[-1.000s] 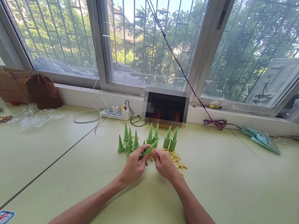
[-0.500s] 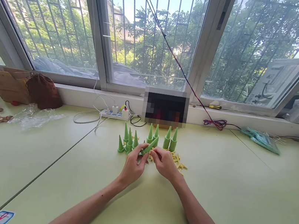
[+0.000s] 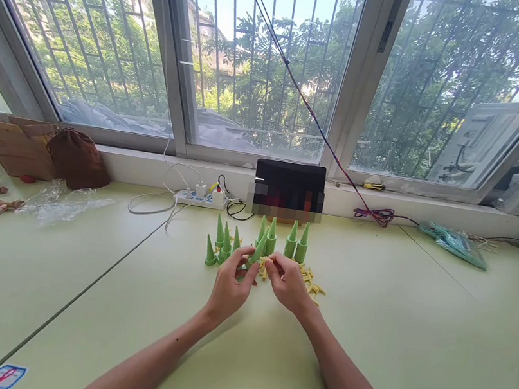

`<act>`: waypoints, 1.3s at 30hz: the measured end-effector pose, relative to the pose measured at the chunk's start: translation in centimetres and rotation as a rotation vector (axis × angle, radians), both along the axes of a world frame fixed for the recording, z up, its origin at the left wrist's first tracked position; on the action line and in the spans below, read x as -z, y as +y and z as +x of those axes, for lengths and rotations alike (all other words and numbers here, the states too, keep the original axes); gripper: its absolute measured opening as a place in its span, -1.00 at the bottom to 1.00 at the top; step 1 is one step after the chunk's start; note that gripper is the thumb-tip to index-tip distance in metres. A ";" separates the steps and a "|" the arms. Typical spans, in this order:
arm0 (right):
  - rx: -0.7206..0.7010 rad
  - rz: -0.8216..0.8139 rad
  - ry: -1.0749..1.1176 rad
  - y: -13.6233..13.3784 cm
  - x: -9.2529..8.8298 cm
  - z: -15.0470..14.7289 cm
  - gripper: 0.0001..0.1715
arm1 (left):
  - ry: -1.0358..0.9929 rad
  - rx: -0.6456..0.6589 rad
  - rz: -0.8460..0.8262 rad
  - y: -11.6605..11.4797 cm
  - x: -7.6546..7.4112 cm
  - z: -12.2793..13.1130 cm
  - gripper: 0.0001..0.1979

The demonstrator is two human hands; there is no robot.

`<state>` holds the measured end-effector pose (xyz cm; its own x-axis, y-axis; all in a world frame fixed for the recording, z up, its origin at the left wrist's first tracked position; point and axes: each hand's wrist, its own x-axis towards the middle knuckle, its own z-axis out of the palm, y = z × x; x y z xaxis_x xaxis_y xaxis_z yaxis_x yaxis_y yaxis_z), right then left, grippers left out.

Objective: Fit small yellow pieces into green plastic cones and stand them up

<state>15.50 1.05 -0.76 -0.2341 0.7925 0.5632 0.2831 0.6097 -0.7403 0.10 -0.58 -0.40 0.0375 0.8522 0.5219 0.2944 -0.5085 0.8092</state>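
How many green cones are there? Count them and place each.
9 green cones: four stand clustered at left, two mid-group, two at right, one tilted in the left hand. The hands may hide others.

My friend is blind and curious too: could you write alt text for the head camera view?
A person's left hand holds a small green cone tilted above a pale green table, the right hand at its side. Behind them stand more green cones among scattered yellow pieces, below a barred window.
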 end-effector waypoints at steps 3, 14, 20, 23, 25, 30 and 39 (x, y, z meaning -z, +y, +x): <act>0.023 0.027 -0.001 -0.1 -0.1 0.0 -0.68 | 0.018 -0.008 0.011 0.0 0.0 0.0 -0.75; 0.102 0.142 0.000 -0.1 -0.2 0.1 -0.75 | -0.155 0.025 -0.055 -0.2 -0.6 -0.4 -0.75; 0.100 0.201 -0.078 -0.3 -0.1 -0.2 -0.74 | -0.336 0.173 -0.257 0.0 -0.9 -0.3 -0.49; 0.092 0.201 -0.103 -0.4 -0.1 -0.2 -0.73 | -0.374 0.177 -0.317 0.1 -1.1 -0.3 -0.46; 0.087 0.199 -0.110 -0.5 -0.1 -0.2 -0.71 | -0.376 0.188 -0.352 0.2 -1.1 -0.3 -0.46; 0.086 0.200 -0.111 -0.5 -0.2 -0.2 -0.70 | -0.362 0.220 -0.403 0.2 -1.1 -0.5 -0.49; 0.076 0.182 -0.079 -0.5 0.2 -0.3 -0.68 | -0.360 0.264 -0.421 0.0 -1.3 -0.6 -0.53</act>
<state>15.19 0.53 -0.96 -0.2268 0.6961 0.6812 0.3857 0.7064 -0.5934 -0.49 -0.59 0.91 0.1598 0.9738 0.1621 -0.1269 -0.1426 0.9816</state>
